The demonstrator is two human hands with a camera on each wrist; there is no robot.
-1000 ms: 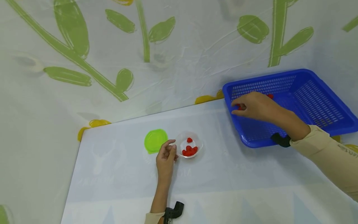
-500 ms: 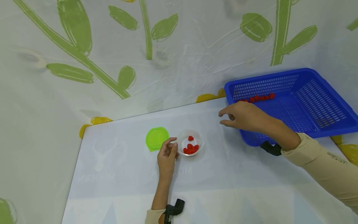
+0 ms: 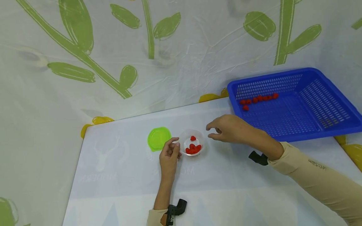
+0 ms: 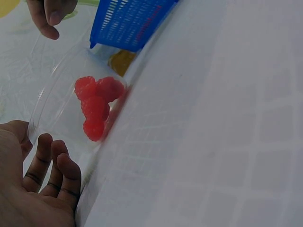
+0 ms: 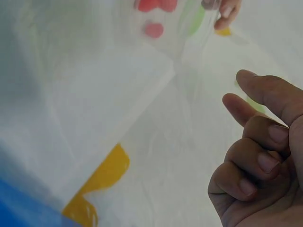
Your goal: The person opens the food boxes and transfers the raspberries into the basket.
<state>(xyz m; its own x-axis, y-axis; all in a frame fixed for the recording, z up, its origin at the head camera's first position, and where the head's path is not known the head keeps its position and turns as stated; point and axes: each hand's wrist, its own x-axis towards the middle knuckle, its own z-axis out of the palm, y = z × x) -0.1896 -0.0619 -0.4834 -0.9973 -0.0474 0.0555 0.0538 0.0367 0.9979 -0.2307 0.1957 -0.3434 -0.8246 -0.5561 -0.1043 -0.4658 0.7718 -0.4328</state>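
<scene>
In the head view, a clear plastic bowl (image 3: 184, 133) with several red raspberries (image 3: 193, 148) inside stands on the table. My left hand (image 3: 169, 158) holds the bowl's left rim with its thumb and index finger. The left wrist view shows the bowl wall (image 4: 57, 90) close up, the other fingers curled below the rim. To the right of the bowl, my right hand (image 3: 227, 128) hovers above the table, thumb and index finger apart. Its remaining fingers are bent in the right wrist view, and nothing shows between thumb and index. A green lid (image 3: 158, 139) lies left of the bowl.
A blue plastic basket (image 3: 294, 135) stands at the back right, with several raspberries (image 3: 260, 98) along its far side. Behind the table rises a wall covering (image 3: 198, 72) printed with green leaves. Dark wrist mounts (image 3: 176, 208) sit at both sleeves.
My right hand has moved left and toward me, from over the basket to beside the bowl, uncovering the raspberries in the basket. The left hand stays at the bowl.
</scene>
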